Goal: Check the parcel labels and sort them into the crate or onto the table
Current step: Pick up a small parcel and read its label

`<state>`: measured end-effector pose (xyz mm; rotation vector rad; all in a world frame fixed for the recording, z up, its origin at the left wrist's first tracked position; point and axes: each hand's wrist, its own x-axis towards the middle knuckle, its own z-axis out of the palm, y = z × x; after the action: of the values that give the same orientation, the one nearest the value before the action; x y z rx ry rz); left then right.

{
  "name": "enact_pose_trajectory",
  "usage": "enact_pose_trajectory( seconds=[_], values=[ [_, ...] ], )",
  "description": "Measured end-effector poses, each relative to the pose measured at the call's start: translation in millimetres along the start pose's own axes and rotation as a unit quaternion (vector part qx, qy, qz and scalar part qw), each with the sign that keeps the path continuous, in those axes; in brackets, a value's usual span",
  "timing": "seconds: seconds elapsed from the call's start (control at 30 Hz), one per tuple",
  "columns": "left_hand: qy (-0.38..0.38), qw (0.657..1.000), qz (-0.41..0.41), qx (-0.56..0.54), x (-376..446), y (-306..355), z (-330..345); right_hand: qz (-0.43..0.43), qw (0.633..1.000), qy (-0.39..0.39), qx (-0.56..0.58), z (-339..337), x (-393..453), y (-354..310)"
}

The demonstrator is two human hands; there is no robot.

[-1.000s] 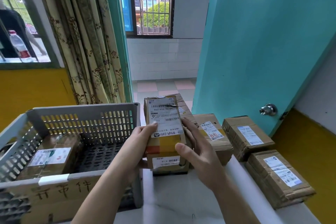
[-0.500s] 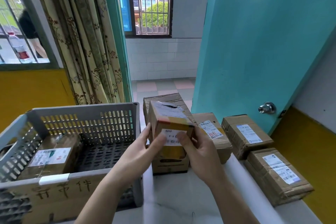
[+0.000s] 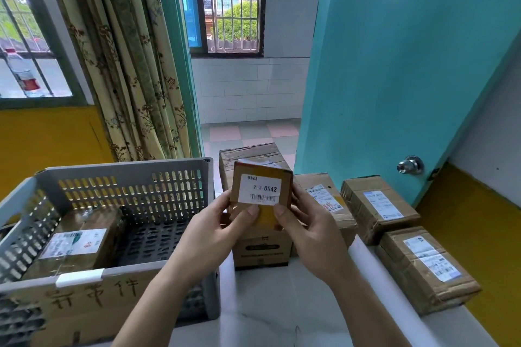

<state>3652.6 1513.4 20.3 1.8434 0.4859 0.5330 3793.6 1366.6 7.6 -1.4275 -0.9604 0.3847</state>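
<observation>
Pinching a small labelled parcel [image 3: 260, 194] from both sides, left hand [image 3: 214, 236] and right hand [image 3: 310, 229], above the table [image 3: 282, 298].

a white table [image 3: 282, 304] fills the lower centre and right of the frame. at lower left a grey slotted crate [image 3: 127, 177] stands on it. behind centre sits a printed carton [image 3: 260, 251] with a labelled parcel [image 3: 324, 200] just beside it; two more taped parcels, one [image 3: 377, 205] and another [image 3: 425, 267], lie at right.
</observation>
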Motion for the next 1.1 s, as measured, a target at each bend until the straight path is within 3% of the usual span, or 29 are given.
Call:
enact_pose_trajectory(
  seconds=[0.13,0.2,0.3,0.5,0.83,1.0,1.1],
  values=[
    [0.075,0.997,0.000,0.024,3.0,9.3,1.1,-0.040,0.997,-0.057,-0.033,-1.6,-3.7,-3.6],
    [0.095,0.995,0.008,0.037,3.5,12.0,2.7,-0.063,0.992,0.007,-0.111,-1.0,-1.9,-1.2],
    [0.060,0.997,0.028,0.039,3.2,9.3,3.9,-0.054,0.974,0.122,-0.184,-3.3,4.7,-1.5],
    [-0.004,0.998,0.053,0.035,8.7,-7.8,2.3,-0.028,0.974,0.166,-0.154,-5.3,7.9,-7.7],
    [-0.003,0.989,0.017,-0.149,8.6,-14.5,5.5,0.010,0.995,0.071,-0.065,4.5,3.3,-4.7],
    [0.010,0.987,0.007,-0.162,10.5,-12.1,7.5,0.017,0.998,0.062,-0.023,6.3,5.6,-6.3],
    [0.055,0.985,0.000,-0.166,12.8,-12.3,8.4,0.052,0.998,-0.006,0.036,8.8,4.7,0.2]
  ],
)
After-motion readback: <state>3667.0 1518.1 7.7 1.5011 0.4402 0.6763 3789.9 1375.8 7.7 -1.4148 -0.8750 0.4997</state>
